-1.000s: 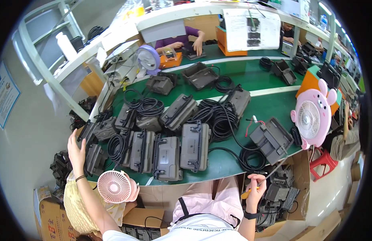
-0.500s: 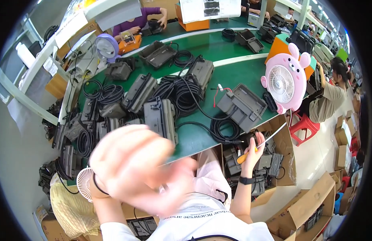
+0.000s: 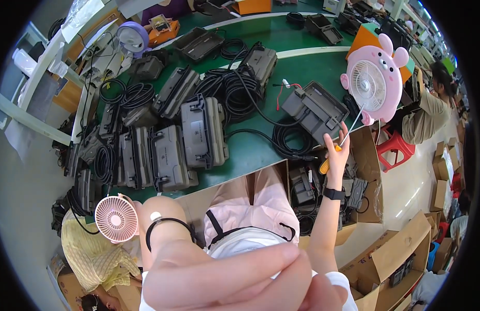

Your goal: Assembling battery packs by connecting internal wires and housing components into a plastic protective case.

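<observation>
Meanwhile right hand [image 3: 337,147] grips a screwdriver [image 3: 339,146] upright — left hand [image 3: 229,280] looms blurred, fingers extended, empty.

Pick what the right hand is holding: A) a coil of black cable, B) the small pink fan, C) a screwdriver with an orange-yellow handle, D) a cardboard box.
C: the right hand grips a screwdriver with an orange-yellow handle, its thin shaft pointing up toward the pink animal-shaped fan.
</observation>
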Tool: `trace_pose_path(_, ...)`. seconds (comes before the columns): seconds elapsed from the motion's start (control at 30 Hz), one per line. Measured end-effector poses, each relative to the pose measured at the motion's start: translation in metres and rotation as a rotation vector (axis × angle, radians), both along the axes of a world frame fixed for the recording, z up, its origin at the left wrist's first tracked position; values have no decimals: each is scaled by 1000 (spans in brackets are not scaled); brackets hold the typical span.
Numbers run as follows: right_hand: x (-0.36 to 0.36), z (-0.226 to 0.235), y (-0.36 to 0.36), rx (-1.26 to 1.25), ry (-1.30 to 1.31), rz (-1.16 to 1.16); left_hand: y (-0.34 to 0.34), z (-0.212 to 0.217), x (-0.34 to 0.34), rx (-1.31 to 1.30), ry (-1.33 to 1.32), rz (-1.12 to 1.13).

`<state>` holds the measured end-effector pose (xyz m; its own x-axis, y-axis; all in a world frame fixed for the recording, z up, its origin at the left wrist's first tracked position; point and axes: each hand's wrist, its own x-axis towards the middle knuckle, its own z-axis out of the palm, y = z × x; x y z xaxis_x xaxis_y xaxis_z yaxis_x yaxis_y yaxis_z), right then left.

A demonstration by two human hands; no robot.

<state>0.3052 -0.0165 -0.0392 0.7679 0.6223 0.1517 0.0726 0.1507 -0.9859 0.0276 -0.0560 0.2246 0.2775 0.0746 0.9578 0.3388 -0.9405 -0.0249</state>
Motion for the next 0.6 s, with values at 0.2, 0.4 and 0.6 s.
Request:
trace_pose_path(0.2,-4,0,9,-14,-25,16,1,4,-18,-31,210,-109)
trace_pose_path(0.4,-16,1,20,25,16,-84,29,11,-20,282,239,-146)
trace_pose_path(0.6,-23,-2,9,180,-92,-110,46,-20,-4,-139,387,-30)
